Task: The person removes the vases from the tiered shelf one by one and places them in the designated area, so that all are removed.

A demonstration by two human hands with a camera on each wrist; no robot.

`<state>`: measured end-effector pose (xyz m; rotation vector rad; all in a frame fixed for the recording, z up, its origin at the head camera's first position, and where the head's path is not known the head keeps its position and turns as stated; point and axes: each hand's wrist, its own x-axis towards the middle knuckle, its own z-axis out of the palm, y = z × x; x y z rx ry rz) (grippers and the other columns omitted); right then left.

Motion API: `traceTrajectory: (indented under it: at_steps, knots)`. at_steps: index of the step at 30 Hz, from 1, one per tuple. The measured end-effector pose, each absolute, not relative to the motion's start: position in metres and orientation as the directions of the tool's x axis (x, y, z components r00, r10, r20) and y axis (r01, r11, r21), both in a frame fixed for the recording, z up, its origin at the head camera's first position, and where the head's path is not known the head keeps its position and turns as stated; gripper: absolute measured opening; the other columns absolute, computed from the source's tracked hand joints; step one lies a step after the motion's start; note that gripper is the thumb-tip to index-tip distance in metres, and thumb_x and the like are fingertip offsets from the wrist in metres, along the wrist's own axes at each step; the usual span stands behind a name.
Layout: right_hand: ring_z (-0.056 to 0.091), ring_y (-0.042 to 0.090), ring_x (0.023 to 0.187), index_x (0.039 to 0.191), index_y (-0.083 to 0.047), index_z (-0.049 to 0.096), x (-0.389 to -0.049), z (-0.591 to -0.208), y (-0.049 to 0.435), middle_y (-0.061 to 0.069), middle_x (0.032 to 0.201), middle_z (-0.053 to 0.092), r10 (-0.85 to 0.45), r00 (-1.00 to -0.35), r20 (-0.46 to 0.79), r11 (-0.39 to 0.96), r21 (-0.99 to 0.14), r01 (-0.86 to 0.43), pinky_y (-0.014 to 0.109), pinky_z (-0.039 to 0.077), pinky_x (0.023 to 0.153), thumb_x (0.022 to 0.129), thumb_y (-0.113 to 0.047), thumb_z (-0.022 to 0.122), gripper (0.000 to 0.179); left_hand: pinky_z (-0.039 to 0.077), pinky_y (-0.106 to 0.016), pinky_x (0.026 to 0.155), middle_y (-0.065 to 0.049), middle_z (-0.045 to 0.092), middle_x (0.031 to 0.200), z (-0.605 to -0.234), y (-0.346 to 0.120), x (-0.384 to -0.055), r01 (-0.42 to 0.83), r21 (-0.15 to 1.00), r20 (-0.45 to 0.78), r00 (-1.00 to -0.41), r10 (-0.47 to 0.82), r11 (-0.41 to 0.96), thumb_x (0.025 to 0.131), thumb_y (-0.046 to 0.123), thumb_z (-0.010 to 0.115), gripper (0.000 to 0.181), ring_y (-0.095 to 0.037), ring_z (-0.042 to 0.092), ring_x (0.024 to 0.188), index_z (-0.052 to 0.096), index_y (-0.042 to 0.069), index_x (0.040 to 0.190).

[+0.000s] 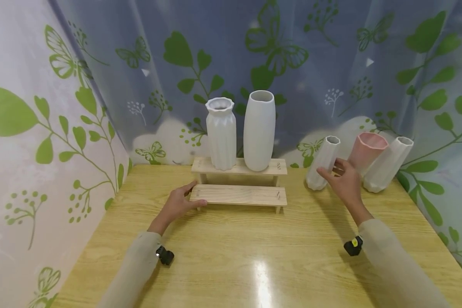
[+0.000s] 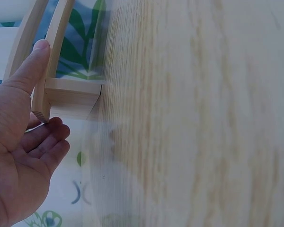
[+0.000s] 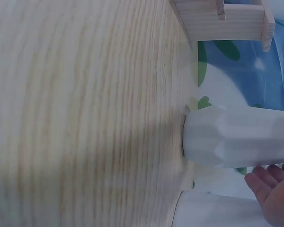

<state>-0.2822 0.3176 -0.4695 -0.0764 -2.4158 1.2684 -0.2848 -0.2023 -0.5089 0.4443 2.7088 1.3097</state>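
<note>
Left hand [image 1: 179, 204] grips the left end of the lower step of the wooden stand [image 1: 238, 194], thumb on top, fingers curled under the board. Stand sits mid-table [image 1: 231, 256], far side, two white vases on its upper step. Right hand [image 1: 344, 179] open, fingers relaxed, just beside the small faceted vase [image 1: 323, 162] right of the stand; contact unclear. Pink vase [image 1: 367, 149] behind it.
</note>
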Motion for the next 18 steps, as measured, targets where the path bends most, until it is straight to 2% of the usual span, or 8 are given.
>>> traceTrajectory:
  at_steps: [7,13,18]
  knots:
    - [0.061,0.041,0.124,0.145,0.000,0.055,-0.266,-0.461,0.318,0.022,0.142,0.059,0.255,-0.912,0.321,0.573,-0.810,-0.125,0.053,0.051,0.102,0.090,-0.044,0.079,0.074,0.045,-0.055,0.109,-0.018,0.037,0.161,-0.510,-0.203,-0.285,0.225,0.783,0.046,-0.951,0.307,0.580,0.084,0.053,0.081,0.097,-0.044,0.043,0.142,0.037,0.011,0.160]
    - [0.064,0.038,0.122,0.140,-0.002,0.060,-0.253,-0.449,0.314,0.019,0.138,0.063,0.262,-0.900,0.348,0.578,-0.804,-0.143,0.032,0.057,0.095,0.088,-0.042,0.081,0.069,0.045,-0.055,0.109,-0.019,0.037,0.161,-0.510,-0.203,-0.285,0.220,0.782,0.044,-0.953,0.301,0.582,0.083,0.055,0.081,0.099,-0.045,0.043,0.141,0.037,0.010,0.160]
    - [0.064,0.037,0.121,0.139,-0.004,0.062,-0.247,-0.441,0.311,0.018,0.137,0.064,0.253,-0.887,0.386,0.567,-0.802,-0.187,0.015,0.054,0.089,0.088,-0.038,0.083,0.065,0.045,-0.056,0.109,-0.021,0.037,0.161,-0.511,-0.202,-0.284,0.216,0.784,0.041,-0.954,0.299,0.582,0.083,0.053,0.082,0.100,-0.045,0.043,0.141,0.036,0.008,0.160]
